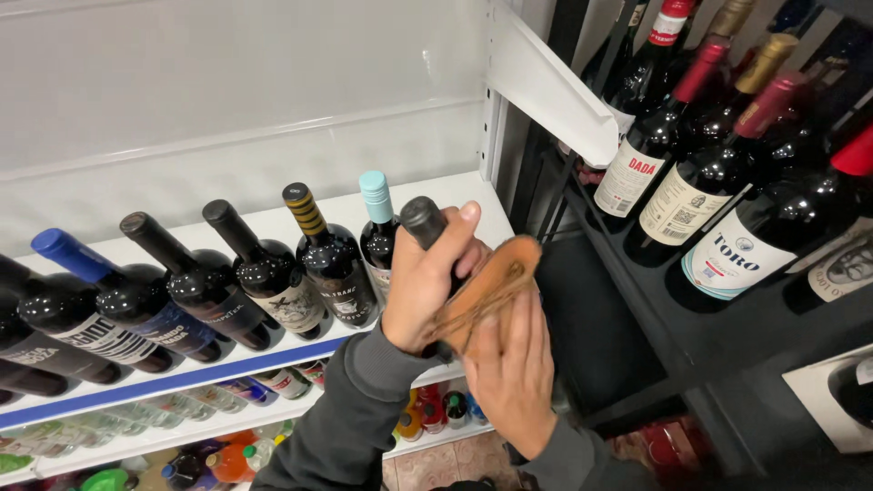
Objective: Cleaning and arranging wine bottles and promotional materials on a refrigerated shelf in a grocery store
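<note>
My left hand [420, 277] is wrapped around the neck of a dark wine bottle [420, 221] with a grey cap, held in front of the white shelf [300, 350]. My right hand [509, 373] presses an orange-brown cloth [496, 282] against the bottle's side, which hides most of the bottle's body. Both forearms wear grey sleeves. The bottle sits at the right end of a row of wine bottles.
Several dark wine bottles [332, 259] stand in a row on the white shelf with a blue edge strip. A black rack [691, 309] at right holds more wine bottles with red and gold caps. Lower shelves carry colourful small bottles [427, 414].
</note>
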